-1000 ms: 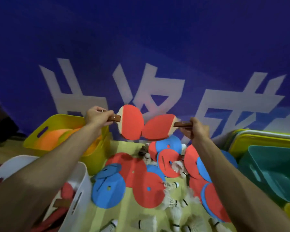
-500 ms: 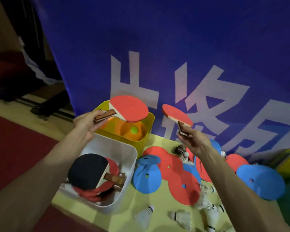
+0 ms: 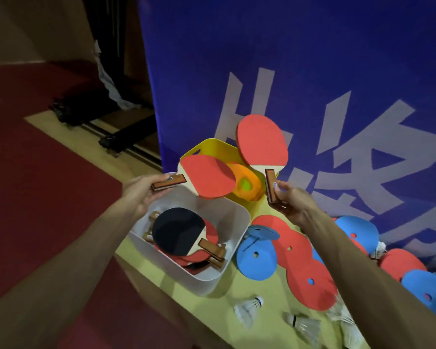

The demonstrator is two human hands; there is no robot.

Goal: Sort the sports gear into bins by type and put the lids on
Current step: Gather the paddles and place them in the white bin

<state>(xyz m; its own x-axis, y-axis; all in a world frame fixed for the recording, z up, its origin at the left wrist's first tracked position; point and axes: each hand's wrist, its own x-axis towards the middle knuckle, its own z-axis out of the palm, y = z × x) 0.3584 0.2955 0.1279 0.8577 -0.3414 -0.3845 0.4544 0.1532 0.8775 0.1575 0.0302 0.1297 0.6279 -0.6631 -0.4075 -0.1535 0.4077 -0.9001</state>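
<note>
**A:** What have my hands got?

**B:** Your left hand (image 3: 142, 191) has its fingers closed round the brown wooden handle of a red-faced table tennis paddle (image 3: 207, 177). I see the blade lying nearly flat above the far edge of the white plastic bin (image 3: 233, 217).

**A:** And my right?

**B:** The right hand (image 3: 291, 204) pinches the handle of a second red-faced paddle (image 3: 262, 142) between thumb and fingers, blade upright in front of the blue banner with white characters (image 3: 312, 59).

**A:** What is in the white bin?

**B:** A stack of paddles; the top one, the black-faced paddle (image 3: 178, 230), lies with its handle pointing toward the bin's right wall.

**A:** Behind it?

**B:** A yellow plastic bin (image 3: 207, 147) touching the banner, holding orange discs (image 3: 244, 182) and a small green ball (image 3: 246, 184).

**A:** The rest of the gear?

**B:** Flat red foam discs (image 3: 310, 283) and blue foam discs (image 3: 256, 260), each with a small hole, overlap on the yellow-green tabletop (image 3: 212, 306) just right of the white bin. White feathered shuttlecocks (image 3: 248, 308) lie along the near edge.
</note>
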